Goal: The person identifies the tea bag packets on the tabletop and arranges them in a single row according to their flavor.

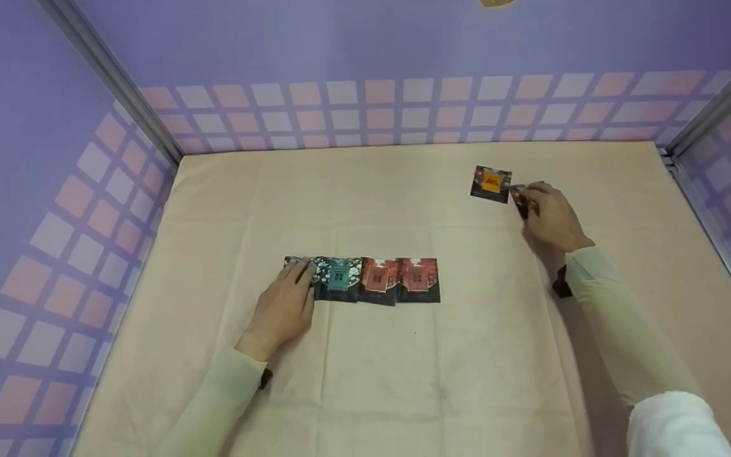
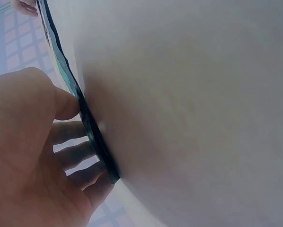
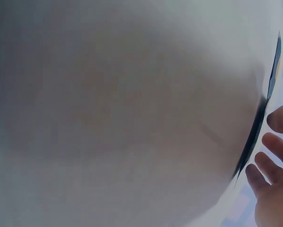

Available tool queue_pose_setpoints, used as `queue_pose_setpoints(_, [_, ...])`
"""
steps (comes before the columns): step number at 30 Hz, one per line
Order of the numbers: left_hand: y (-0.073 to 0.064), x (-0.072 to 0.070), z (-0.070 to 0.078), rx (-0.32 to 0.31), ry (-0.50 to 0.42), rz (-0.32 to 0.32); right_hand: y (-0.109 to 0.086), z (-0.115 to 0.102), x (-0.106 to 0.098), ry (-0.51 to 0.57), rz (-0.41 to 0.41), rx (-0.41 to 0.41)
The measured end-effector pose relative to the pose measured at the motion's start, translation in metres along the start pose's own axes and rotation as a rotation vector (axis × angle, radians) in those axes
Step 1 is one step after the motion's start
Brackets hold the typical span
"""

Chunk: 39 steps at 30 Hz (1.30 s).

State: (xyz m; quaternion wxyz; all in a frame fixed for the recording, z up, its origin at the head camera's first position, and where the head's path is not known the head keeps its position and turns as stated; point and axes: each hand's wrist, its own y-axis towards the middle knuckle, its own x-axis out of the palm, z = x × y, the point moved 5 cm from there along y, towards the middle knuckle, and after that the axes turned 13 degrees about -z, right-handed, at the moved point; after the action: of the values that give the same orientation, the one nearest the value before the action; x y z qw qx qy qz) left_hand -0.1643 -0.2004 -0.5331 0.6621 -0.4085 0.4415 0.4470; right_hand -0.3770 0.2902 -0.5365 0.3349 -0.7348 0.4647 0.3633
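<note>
1. Centre of attention, the teal packet [image 1: 339, 279]: flat on the cloth-covered counter [image 1: 378, 381], label up, second from the left in a row of four.
2. Just left of the teal packet and touching it, here's the end packet [image 2: 102, 151], largely covered by the left hand [image 1: 282, 304], whose fingers reach out nearly straight, slightly parted, resting on top.
3. To the teal packet's right, two red packets [image 1: 378, 280] carry the row along, neighbours touching, the first of the pair a little askew.
4. Beyond the teal packet and well to its right, there's the orange-labelled packet [image 1: 491, 184], flat and slightly turned.
5. Farther right of the teal packet, the right hand [image 1: 554, 216] is on a dark packet [image 1: 520, 202], fingers relaxed and parted, hiding much of its face; its corner sits just beside the orange-labelled one.
6. Far beyond the teal packet, a purple wall [image 1: 365, 38] shows pink and white squares.
</note>
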Motion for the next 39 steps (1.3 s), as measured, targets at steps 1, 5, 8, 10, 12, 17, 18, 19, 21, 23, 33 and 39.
queue_pose_setpoints(1, [0.0, 0.0, 0.0, 0.0, 0.001, -0.002, 0.0, 0.001, 0.0, 0.0, -0.005, 0.006])
queue_pose_setpoints(5, [0.001, 0.0, -0.001, -0.001, -0.002, -0.008, 0.001, 0.003, 0.001, -0.009, -0.029, 0.009])
queue_pose_setpoints(8, [0.001, 0.0, -0.001, 0.003, -0.005, -0.005, 0.0, 0.003, 0.001, -0.029, -0.04, -0.019])
queue_pose_setpoints(10, [0.001, 0.0, 0.0, 0.007, -0.004, 0.001, 0.0, 0.002, 0.0, -0.047, -0.038, -0.041])
queue_pose_setpoints(12, [0.001, -0.001, 0.0, 0.012, -0.005, 0.012, -0.001, 0.001, -0.002, -0.058, -0.036, -0.053])
queue_pose_setpoints(17, [0.001, -0.002, 0.001, 0.006, 0.001, 0.015, -0.003, -0.001, -0.002, -0.084, -0.045, -0.016])
queue_pose_setpoints(18, [0.0, -0.001, 0.001, 0.008, 0.004, 0.018, -0.004, -0.002, -0.001, -0.095, -0.046, -0.009])
queue_pose_setpoints(19, [0.0, -0.001, 0.001, 0.007, 0.007, 0.016, -0.005, -0.002, 0.0, -0.106, -0.045, -0.001])
queue_pose_setpoints(21, [0.0, -0.001, 0.001, 0.006, 0.013, 0.011, -0.007, -0.003, 0.001, -0.132, -0.04, 0.007])
queue_pose_setpoints(23, [0.001, -0.001, 0.001, 0.006, 0.018, 0.012, -0.009, -0.005, 0.001, -0.149, -0.03, 0.006])
queue_pose_setpoints(33, [0.0, 0.0, 0.0, 0.007, -0.002, 0.015, -0.027, -0.018, 0.004, -0.148, -0.06, 0.023])
queue_pose_setpoints(39, [0.0, 0.0, 0.0, 0.009, -0.011, 0.006, -0.033, -0.021, 0.008, -0.168, -0.086, 0.055])
